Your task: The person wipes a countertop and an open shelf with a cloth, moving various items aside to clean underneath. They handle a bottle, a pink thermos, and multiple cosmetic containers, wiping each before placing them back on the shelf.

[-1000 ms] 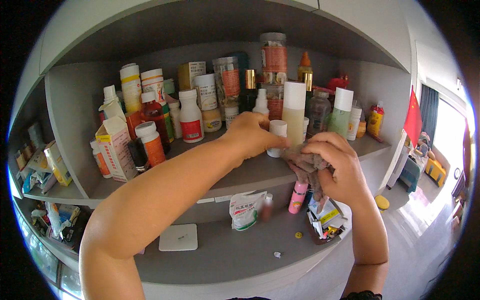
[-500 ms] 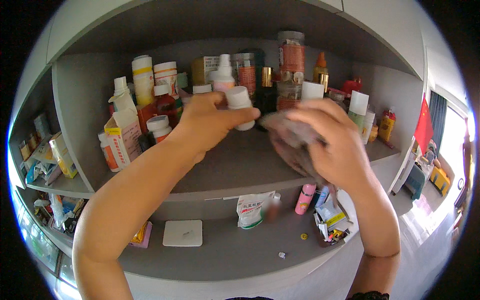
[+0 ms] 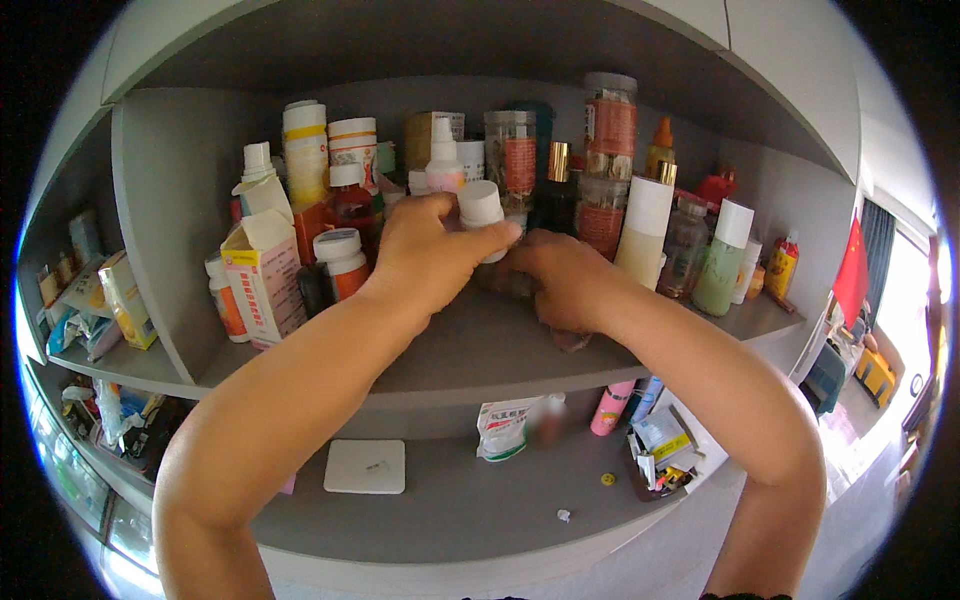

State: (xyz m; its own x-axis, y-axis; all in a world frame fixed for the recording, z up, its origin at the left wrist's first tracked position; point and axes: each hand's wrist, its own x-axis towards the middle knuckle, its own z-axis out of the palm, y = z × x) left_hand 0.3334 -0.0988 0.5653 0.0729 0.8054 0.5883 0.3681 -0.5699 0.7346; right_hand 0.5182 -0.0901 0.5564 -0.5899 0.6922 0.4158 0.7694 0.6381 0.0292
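Note:
My left hand (image 3: 425,250) is closed around a small white bottle (image 3: 480,204), holding it upright above the middle of the grey shelf (image 3: 440,355). Right beside it, my right hand (image 3: 572,282) grips a crumpled greyish cloth (image 3: 570,341), most of which is hidden under the fingers. Behind my hands stand a white spray bottle (image 3: 444,160), a red-labelled clear jar (image 3: 512,160) and a dark bottle with a gold cap (image 3: 558,165). A tall cream bottle with a white cap (image 3: 643,230) stands just right of my right hand.
At the left, an opened carton (image 3: 265,280) and an orange-and-white bottle (image 3: 342,262) crowd the shelf. A green bottle (image 3: 720,262) stands at the right. Below are a white flat box (image 3: 365,467), a white pouch (image 3: 502,430) and a pink bottle (image 3: 611,407).
My right hand has moved left and inward with the cloth, up beside the white bottle, uncovering the cream bottle. My left hand still holds the white bottle in nearly the same place.

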